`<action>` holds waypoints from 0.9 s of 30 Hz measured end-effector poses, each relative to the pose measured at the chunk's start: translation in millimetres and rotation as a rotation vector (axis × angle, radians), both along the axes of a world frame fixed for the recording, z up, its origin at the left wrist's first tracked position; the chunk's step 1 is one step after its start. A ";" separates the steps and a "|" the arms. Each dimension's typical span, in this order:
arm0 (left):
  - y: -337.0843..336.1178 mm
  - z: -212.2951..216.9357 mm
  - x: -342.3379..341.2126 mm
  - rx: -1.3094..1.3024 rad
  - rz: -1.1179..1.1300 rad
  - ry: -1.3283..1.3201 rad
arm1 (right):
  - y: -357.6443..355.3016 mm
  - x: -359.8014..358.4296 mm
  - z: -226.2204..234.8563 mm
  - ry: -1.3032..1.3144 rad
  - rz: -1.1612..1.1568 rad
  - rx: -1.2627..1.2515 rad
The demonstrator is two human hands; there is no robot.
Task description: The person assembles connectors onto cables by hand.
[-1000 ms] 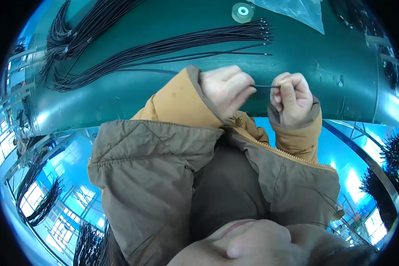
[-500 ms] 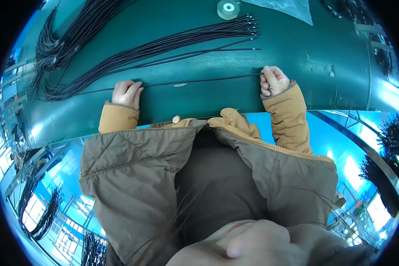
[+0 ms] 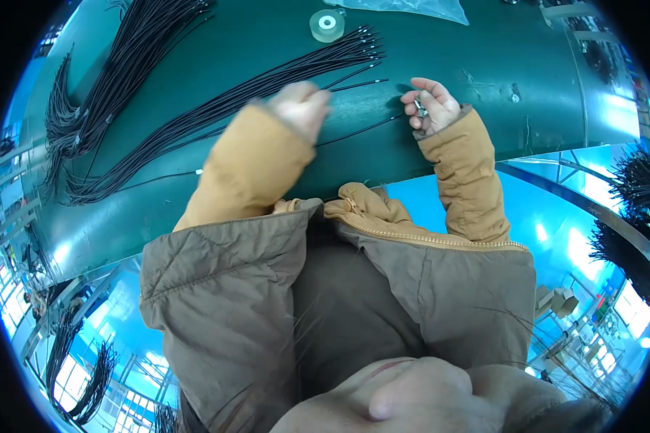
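Observation:
A single black cable (image 3: 361, 132) lies across the near part of the green table, passing behind my left sleeve. Its right end stops just short of my right hand (image 3: 435, 110), whose curled fingers hold small shiny metal pieces (image 3: 420, 108); their exact kind is too small to tell. Smeared by motion, my left hand (image 3: 301, 108) is in front of a spread bundle of black cables (image 3: 217, 108); its fingers cannot be made out. That bundle's right-hand ends carry small bright tips.
A roll of clear tape (image 3: 327, 25) and a clear plastic bag (image 3: 426, 7) lie at the table's far side. Another thick bundle of black cables (image 3: 133, 65) is at the far left. The green table (image 3: 477, 130) ends in front of my body. More cables hang at lower left and right.
My left hand has left the cable and swung rightward. My right hand has come off the cable's end, and metal pieces now show in its fingers. The whole view has shifted slightly.

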State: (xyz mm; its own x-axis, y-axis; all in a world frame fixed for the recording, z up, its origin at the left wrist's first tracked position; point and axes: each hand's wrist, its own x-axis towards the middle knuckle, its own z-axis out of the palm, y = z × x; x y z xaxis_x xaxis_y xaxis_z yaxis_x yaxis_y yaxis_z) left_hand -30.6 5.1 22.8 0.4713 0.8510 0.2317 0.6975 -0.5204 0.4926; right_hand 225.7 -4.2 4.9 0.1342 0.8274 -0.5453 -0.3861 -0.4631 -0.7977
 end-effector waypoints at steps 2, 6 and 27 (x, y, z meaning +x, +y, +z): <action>14.9 -5.9 40.4 0.198 -0.092 0.146 | 2.5 -1.5 -3.5 0.009 -0.068 0.008; 30.7 -31.3 60.6 0.286 -0.022 0.272 | 7.4 2.6 -12.5 0.038 0.024 0.039; 4.8 -32.0 54.0 0.044 -0.007 -0.241 | 6.4 -12.1 -31.4 0.236 0.012 0.095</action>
State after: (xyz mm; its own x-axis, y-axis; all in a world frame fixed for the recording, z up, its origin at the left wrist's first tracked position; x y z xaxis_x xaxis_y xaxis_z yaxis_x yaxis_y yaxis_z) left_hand 23.4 9.9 -9.2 0.4036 0.8347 0.3746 0.5591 -0.5491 0.6212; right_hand 213.6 2.2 -26.4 0.0021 0.8774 -0.4797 -0.5617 -0.3959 -0.7265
